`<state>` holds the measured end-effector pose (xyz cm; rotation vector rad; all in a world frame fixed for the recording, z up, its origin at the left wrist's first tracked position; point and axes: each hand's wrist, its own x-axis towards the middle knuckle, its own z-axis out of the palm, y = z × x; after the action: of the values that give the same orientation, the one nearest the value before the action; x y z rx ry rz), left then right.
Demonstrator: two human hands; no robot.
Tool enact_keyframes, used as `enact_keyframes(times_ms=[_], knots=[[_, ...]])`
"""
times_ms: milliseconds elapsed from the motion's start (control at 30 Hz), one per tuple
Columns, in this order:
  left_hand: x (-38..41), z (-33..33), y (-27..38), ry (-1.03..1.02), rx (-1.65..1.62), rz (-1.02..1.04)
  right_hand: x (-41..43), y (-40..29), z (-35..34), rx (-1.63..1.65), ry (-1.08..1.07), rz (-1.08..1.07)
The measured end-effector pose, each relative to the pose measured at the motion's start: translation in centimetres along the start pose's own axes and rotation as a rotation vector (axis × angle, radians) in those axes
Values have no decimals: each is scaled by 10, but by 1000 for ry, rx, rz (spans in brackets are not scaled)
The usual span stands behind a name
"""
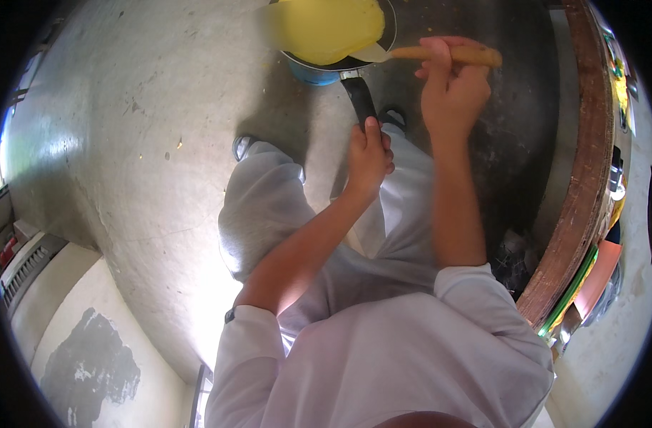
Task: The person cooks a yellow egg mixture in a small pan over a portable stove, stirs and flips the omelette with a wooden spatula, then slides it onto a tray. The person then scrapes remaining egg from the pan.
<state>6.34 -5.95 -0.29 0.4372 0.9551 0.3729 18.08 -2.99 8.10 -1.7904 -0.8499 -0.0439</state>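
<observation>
A frying pan (391, 27) with a black handle is at the top of the view, above a blue object (315, 75) that it partly hides. Yellow food, spread like an omelette or pancake (331, 29), covers most of the pan; its upper part is cut off by the picture's rim. My left hand (369, 155) is closed around the end of the pan's handle. In my right hand (454, 80) is the wooden handle of a spatula (443, 54), whose pale blade touches the near right edge of the yellow food.
Below the pan lies a concrete floor (160, 107) with small scraps on it. A wooden bench or table edge (577, 187) runs down the right side, with a green item (572, 289) and other goods beyond it. At lower left stands a wall with a grey patch (90, 364).
</observation>
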Motion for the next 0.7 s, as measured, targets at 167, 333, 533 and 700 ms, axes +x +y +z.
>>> enact_keyframes(times_ms=[167,333,533,700], knots=[[-1,1,1,4,7,7,-14,12,-1,129,9,-53],[-1,2,2,14,8,4,-20,13,-2,155,30,-51],[-3,3,1,9,20,6,-29,26,0,233,41,-3],[-2,2,1,1,3,-9,-39,40,0,393,78,31]])
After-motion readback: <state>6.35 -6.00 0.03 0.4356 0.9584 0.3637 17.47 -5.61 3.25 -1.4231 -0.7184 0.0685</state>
